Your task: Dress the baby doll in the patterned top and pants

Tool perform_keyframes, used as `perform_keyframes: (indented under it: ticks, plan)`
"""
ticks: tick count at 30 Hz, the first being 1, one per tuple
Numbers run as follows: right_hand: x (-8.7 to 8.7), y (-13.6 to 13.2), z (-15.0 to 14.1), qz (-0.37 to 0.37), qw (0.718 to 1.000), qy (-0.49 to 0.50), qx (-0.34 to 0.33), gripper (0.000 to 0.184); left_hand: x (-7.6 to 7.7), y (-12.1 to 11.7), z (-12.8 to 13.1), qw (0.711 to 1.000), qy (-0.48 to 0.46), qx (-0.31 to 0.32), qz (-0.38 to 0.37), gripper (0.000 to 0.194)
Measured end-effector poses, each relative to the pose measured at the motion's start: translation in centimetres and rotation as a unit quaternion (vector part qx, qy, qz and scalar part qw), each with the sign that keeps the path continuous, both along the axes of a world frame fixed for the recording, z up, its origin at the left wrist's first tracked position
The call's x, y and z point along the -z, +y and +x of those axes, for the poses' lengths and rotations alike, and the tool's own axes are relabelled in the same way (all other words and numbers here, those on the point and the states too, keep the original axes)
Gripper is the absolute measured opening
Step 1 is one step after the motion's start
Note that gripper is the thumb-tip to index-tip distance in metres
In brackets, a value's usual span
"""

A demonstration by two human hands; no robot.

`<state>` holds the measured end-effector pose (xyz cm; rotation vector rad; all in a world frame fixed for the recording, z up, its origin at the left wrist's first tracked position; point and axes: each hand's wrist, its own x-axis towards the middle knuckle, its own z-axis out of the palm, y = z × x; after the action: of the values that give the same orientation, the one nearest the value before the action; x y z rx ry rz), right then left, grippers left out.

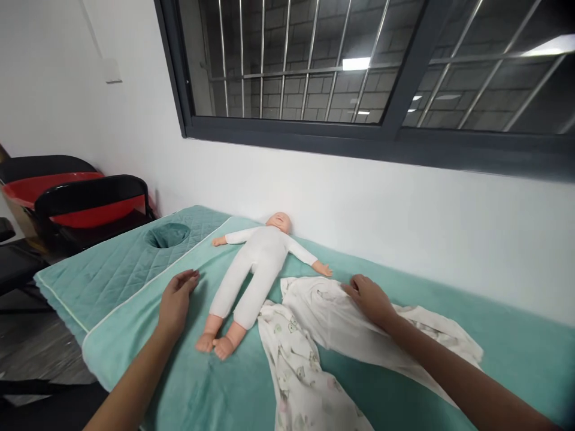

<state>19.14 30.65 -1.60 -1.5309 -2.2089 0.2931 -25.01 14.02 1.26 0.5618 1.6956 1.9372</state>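
1. My left grip (177, 302) is half curled with nothing in it, in the air or resting lightly beside the doll's leg; I can't tell which. Closing it there would catch only the bed cover (188, 383), and a tug on that could wrinkle the velvet and shift what lies on top.

2. My right grip (368, 299) is loosely bent over the white cloth (335, 308). I can't tell whether my fingertips have hold of it or merely rest on it. If they only rest, a pull would slide off the folds.

3. The doll (265, 251) lies on its back between my hands, head near the wall (359, 203), feet towards me, arms spread. Its head could knock the wall if I pushed it further up the bed.

4. The doll's outstretched hand (322, 267) is just beside the white cloth's upper edge. Sweeping the cloth that way might snag the spread fingers and twist the arm.

5. The printed cloth (296, 365) starts close to the doll's lower leg and runs out of view towards me. I can't tell whether it joins the white cloth; if it does, lifting one would drag the other, perhaps across the leg.
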Motion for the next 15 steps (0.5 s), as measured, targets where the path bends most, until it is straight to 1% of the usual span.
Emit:
perform_keyframes:
  ticks: [2,3,4,5,6,7,8,9,10,11,12,13,14,15]
  plan:
    - [-0.5,-2.3,3.2,-0.002,0.997,-0.074,-0.009,0.038,0.1,-3.0,2.7,0.994,0.089,-0.031,-0.055,0.017]
    - [-0.8,-3.3,4.3,-0.005,0.993,-0.112,-0.018,0.038,0.3,-4.5,4.2,0.986,0.143,-0.045,-0.069,0.017]
    - [-1.2,-4.3,5.0,-0.008,0.989,-0.147,-0.028,0.037,0.5,-5.9,5.9,0.975,0.207,-0.03,-0.069,0.019]
    - [-1.7,-5.3,5.1,-0.01,0.985,-0.171,-0.038,0.036,0.8,-7.1,7.6,0.957,0.285,0.024,-0.052,0.021]
    - [-2.2,-6.3,4.8,-0.012,0.983,-0.177,-0.044,0.035,1.1,-8.0,9.4,0.92,0.377,0.107,-0.018,0.026]
    - [-2.9,-7.6,4.1,-0.013,0.985,-0.168,-0.048,0.034,1.5,-8.5,11.1,0.863,0.466,0.193,0.012,0.035]
    - [-3.6,-9.2,2.9,-0.011,0.988,-0.146,-0.053,0.034,1.8,-8.8,12.8,0.806,0.533,0.256,0.022,0.047]
    - [-4.4,-11.0,1.5,-0.016,0.992,-0.107,-0.059,0.033,2.1,-8.8,14.3,0.761,0.58,0.292,0.024,0.057]
    - [-5.3,-13.0,0.0,-0.028,0.995,-0.056,-0.074,0.032,2.2,-8.6,15.7,0.735,0.606,0.304,0.017,0.062]
    - [-6.2,-15.2,-1.6,-0.038,0.993,-0.008,-0.111,0.029,2.3,-8.4,16.8,0.728,0.616,0.3,0.012,0.063]
    - [-7.1,-17.4,-3.0,-0.055,0.984,0.025,-0.167,0.027,2.2,-8.2,17.7,0.736,0.613,0.286,0.008,0.062]
    - [-7.9,-19.5,-4.0,-0.084,0.968,0.042,-0.235,0.025,2.0,-8.2,18.4,0.754,0.599,0.269,0.011,0.06]
    - [-8.5,-21.5,-4.7,-0.117,0.938,0.042,-0.322,0.023,1.6,-8.4,18.9,0.778,0.576,0.252,0.02,0.06]
    - [-9.0,-23.1,-5.0,-0.128,0.911,0.04,-0.391,0.021,1.2,-8.9,19.3,0.803,0.545,0.239,0.035,0.061]
